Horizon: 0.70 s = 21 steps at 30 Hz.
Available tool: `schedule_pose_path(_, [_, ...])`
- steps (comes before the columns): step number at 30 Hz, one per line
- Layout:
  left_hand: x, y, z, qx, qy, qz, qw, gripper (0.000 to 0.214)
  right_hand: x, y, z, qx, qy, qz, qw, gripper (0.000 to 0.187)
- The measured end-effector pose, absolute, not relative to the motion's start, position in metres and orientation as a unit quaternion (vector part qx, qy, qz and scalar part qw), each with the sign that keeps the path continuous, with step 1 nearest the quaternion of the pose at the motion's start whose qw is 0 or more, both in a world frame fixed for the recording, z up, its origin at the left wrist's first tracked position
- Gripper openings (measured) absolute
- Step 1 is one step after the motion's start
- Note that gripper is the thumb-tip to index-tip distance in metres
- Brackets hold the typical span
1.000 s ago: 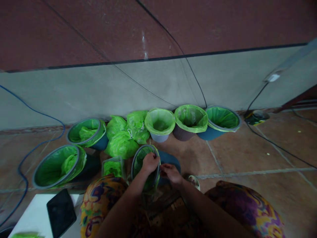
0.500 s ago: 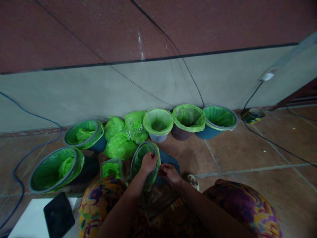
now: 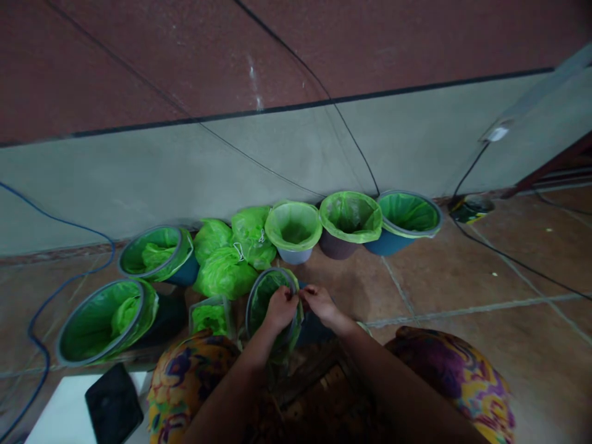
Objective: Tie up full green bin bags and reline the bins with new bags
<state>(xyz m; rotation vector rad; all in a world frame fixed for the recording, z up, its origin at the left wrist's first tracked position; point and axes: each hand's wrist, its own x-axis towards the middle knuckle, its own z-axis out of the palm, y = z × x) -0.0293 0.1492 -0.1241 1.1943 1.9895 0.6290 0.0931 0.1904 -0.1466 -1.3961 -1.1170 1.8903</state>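
Observation:
A blue bin [image 3: 316, 330] with a grey rim lies tilted between my knees, its mouth turned to the left. It is lined with a green plastic bag [image 3: 264, 290] folded out over the rim. My left hand [image 3: 281, 308] reaches across the mouth, its fingers closed on the rim and the bag's edge. Just to the right, my right hand [image 3: 319, 302] pinches the folded-over edge of the bag from outside the rim. The fingertips of both hands nearly meet there.
Lined bins [image 3: 296, 231] stand along the wall, with two tilted ones [image 3: 99, 320] at left. Tied green bags [image 3: 226, 271] and a small lined basket [image 3: 210, 316] lie between. A dark tablet-like object [image 3: 113, 404] rests on a white surface. A blue cable [image 3: 34, 320] crosses the floor.
My right hand has moved up and slightly left, from beside the bin's outer side to the rim near my left hand. My left hand has shifted slightly right and down.

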Motion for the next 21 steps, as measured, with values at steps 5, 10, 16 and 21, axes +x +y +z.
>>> schedule_pose_path(5, [-0.0281, 0.1483, -0.1199, 0.472, 0.763, 0.251, 0.364, 0.013, 0.0972, 0.1909, -0.1431, -0.509, -0.413, 0.708, 0.262, 0.026])
schedule_pose_path(10, [-0.0269, 0.1478, -0.1188, 0.471, 0.762, 0.252, 0.367, 0.012, 0.1002, 0.1915, -0.1403, -0.503, -0.451, 0.694, 0.251, 0.025])
schedule_pose_path(16, [-0.0290, 0.1452, -0.1214, 0.452, 0.758, 0.272, 0.385, 0.011, 0.0987, 0.1927, -0.1398, -0.534, -0.465, 0.673, 0.214, 0.012])
schedule_pose_path(21, [-0.0316, 0.1458, -0.1223, 0.432, 0.758, 0.286, 0.396, 0.009, 0.0983, 0.1925, -0.1442, -0.533, -0.472, 0.657, 0.248, 0.015])
